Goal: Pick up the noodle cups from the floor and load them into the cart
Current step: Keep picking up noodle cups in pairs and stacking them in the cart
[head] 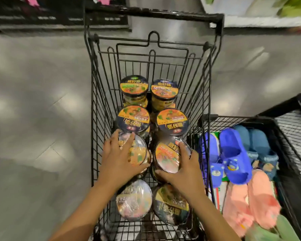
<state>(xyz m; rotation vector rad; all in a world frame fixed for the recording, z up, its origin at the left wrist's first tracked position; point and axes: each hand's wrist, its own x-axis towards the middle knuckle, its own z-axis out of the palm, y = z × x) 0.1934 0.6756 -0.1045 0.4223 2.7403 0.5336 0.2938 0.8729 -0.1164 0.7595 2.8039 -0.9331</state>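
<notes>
In black wire cart [153, 13], L hand [118, 157] curled round glossy round-lidded noodle cup [138, 153], R hand [182, 171] gripping second cup [165, 155]

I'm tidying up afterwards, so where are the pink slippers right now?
In the head view, the pink slippers lie at lower right, in the black basket right of the cart, just nearer the camera than the blue slippers.
</notes>
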